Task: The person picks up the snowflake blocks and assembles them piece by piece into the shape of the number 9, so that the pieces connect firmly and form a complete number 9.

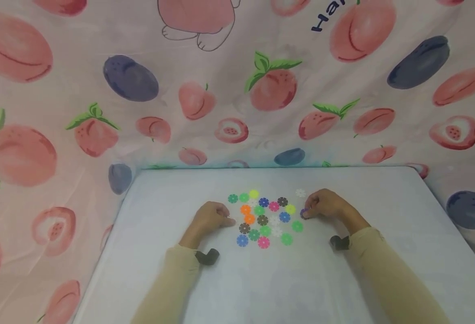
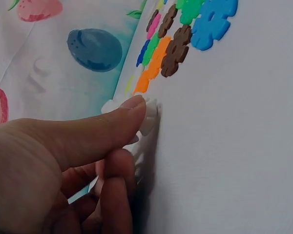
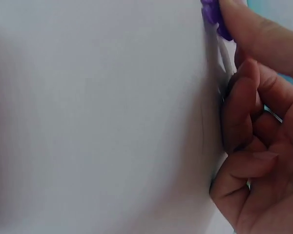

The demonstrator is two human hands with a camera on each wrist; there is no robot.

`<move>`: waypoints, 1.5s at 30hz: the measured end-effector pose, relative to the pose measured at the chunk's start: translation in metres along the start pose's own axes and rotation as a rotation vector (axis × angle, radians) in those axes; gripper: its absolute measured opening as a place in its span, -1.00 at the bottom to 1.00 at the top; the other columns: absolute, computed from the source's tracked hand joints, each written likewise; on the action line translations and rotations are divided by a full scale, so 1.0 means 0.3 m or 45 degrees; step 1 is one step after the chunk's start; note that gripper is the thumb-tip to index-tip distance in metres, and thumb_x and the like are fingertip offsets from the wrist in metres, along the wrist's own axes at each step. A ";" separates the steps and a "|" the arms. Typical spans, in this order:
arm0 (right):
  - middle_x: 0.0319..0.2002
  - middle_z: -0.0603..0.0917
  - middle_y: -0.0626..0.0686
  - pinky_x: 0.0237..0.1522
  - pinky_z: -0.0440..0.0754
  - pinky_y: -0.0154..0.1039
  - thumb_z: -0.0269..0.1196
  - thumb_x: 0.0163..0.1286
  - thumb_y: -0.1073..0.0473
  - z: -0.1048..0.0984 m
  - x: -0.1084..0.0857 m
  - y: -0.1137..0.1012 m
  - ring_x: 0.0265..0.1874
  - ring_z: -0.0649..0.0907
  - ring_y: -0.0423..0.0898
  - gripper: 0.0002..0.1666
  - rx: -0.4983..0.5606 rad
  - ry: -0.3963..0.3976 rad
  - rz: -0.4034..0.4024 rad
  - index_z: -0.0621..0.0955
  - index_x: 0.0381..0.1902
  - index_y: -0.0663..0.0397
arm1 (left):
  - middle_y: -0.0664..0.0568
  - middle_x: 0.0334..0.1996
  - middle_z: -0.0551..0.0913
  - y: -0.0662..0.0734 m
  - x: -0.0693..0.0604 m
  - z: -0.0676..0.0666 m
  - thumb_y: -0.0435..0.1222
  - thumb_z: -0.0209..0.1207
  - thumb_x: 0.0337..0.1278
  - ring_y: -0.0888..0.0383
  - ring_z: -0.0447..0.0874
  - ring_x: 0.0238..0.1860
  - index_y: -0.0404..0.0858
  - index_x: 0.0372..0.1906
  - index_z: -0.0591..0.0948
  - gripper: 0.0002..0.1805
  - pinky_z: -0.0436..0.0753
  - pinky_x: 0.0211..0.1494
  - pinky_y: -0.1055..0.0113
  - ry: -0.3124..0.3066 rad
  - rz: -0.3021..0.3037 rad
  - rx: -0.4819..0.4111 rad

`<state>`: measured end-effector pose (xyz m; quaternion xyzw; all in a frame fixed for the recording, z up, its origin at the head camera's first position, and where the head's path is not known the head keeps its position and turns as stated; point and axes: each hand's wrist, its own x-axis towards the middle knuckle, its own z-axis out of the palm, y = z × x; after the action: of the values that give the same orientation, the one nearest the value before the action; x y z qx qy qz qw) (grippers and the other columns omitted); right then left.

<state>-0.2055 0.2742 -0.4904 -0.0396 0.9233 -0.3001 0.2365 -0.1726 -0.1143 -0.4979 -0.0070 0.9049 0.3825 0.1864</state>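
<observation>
Many flower-shaped plastic discs lie flat on the white table [image 1: 302,288]. At the left side of the cluster, my left hand [image 1: 212,217] pinches a white disc [image 2: 150,119] between thumb and fingers; it shows only in the left wrist view, partly behind the thumb. My right hand [image 1: 325,203] is on the cluster's right side and pinches a purple disc [image 1: 304,214] under its thumb, close to the tabletop. In the right wrist view the purple disc [image 3: 215,17] is at the top edge, partly cut off. Its other fingers are curled near the table.
Between the hands lie orange discs [image 1: 246,210], a pink disc [image 1: 263,242], a blue disc [image 1: 242,240], a green disc [image 1: 287,238] and several more. A lone white disc [image 1: 300,193] lies behind the right hand. Fruit-printed cloth [image 1: 229,90] hangs behind the table's back edge.
</observation>
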 end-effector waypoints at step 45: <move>-0.35 0.77 -0.16 -0.31 0.64 -0.25 0.50 0.23 0.09 0.082 -0.235 -0.278 -0.28 0.65 -0.08 -0.92 0.254 0.390 -0.411 0.80 -0.29 -0.20 | -0.10 -0.33 0.77 0.179 -0.127 -0.043 -0.28 0.29 0.29 0.12 0.76 -0.40 -0.34 -0.01 0.71 -0.73 0.80 -0.14 0.23 -0.125 0.214 -0.826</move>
<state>-0.1375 0.2080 -0.4309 -0.1171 0.8959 -0.4260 0.0454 -0.1498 -0.0905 -0.4396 0.0270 0.7234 0.6644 0.1856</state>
